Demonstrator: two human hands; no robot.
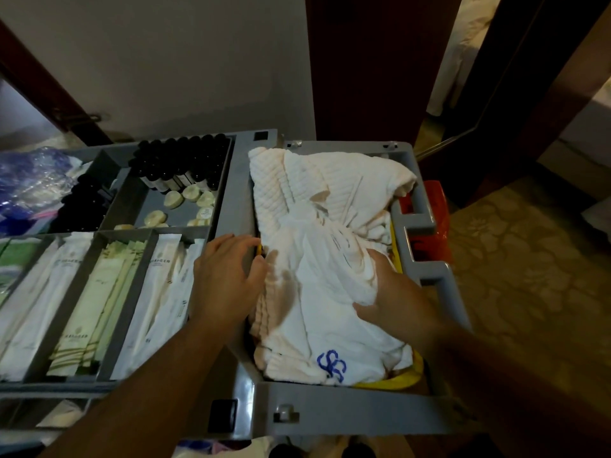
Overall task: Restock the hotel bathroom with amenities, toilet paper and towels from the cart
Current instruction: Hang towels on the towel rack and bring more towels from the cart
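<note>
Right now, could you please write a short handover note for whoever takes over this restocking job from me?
Left hand: fingertips tucked at the left edge of the towels; grip unclear.
Right hand: fingers under a fold of the towels, thumb on top, gripping it.
The towels lie crumpled in the cart's right bin. Dark bottles, round soaps and long sachets sit in the left tray compartments.
Done: nothing lifted out yet.
Left: take towels and amenities to the bathroom; toilet paper is not in view.
</note>
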